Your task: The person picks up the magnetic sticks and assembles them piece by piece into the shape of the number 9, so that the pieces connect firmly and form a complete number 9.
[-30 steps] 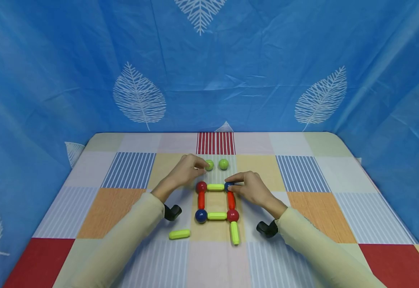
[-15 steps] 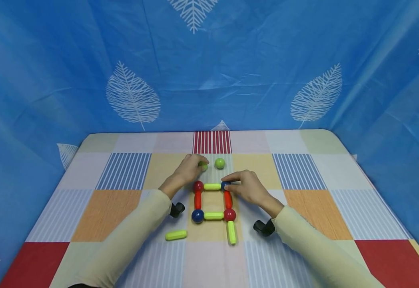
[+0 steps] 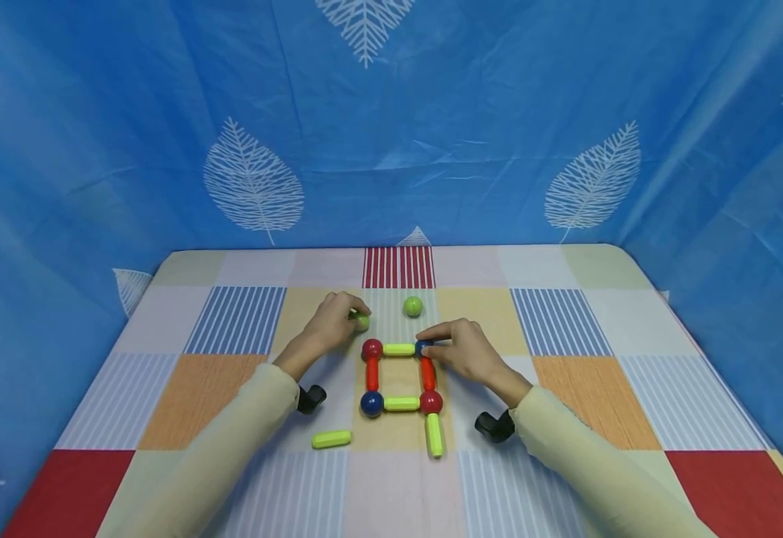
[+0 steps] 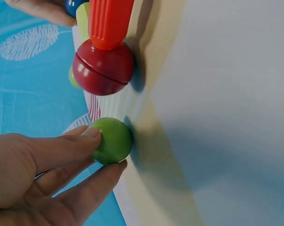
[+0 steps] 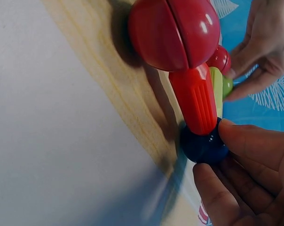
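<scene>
A square of rods and balls lies on the table: two red rods (image 3: 372, 373), two yellow-green rods (image 3: 401, 404), red balls (image 3: 430, 402) and blue balls (image 3: 372, 404) at the corners. One more yellow-green rod (image 3: 435, 436) extends from the near right red ball. My right hand (image 3: 467, 350) pinches the far right blue ball (image 5: 204, 143) between thumb and fingers. Left of the far red ball (image 4: 104, 67), my left hand (image 3: 333, 320) pinches a green ball (image 4: 113, 141) by its sides, close to the tablecloth.
A second green ball (image 3: 413, 306) rests behind the square. One loose yellow-green rod (image 3: 332, 439) lies to the near left. The patchwork tablecloth (image 3: 566, 373) ends at a blue curtain (image 3: 391, 134) with white leaf prints.
My left hand has taken hold of the left green ball and carried it left and slightly nearer, away from the other green ball. My right hand stays on the blue ball.
</scene>
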The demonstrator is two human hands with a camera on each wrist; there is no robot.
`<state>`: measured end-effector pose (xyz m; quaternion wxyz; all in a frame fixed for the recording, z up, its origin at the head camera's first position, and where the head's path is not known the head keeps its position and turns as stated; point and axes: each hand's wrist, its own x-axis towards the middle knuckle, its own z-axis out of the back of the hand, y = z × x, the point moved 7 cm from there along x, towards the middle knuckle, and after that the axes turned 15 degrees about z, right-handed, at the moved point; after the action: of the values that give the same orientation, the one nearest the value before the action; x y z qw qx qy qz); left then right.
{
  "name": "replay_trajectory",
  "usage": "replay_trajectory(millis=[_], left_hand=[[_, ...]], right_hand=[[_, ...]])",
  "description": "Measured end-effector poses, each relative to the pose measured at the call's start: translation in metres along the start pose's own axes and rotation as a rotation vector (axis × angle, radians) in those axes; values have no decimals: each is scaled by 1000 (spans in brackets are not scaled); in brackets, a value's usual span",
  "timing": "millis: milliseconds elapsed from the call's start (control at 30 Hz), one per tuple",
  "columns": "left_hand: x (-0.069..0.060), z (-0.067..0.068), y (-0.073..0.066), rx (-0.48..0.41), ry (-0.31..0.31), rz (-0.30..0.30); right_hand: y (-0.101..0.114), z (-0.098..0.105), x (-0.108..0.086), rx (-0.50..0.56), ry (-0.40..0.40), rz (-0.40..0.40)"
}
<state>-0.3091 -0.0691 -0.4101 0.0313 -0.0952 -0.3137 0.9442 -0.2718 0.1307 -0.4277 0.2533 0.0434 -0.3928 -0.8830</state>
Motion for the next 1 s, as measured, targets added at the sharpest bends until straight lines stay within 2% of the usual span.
replay_trajectory(millis=[233,500,767,1000], left_hand=[[-20,4,14,-12,-7,-33],[-46,4,24,-48,35,-8],[-72,0,27,-26,32,-29],[-98,-9,31,-62,63,-34]], right_hand=[[0,0,0,-7,-1,12],[0,-2,1,-12,-3,20],[0,0,1,-8,-11,26],[2,-1,1,-2,-3,42]])
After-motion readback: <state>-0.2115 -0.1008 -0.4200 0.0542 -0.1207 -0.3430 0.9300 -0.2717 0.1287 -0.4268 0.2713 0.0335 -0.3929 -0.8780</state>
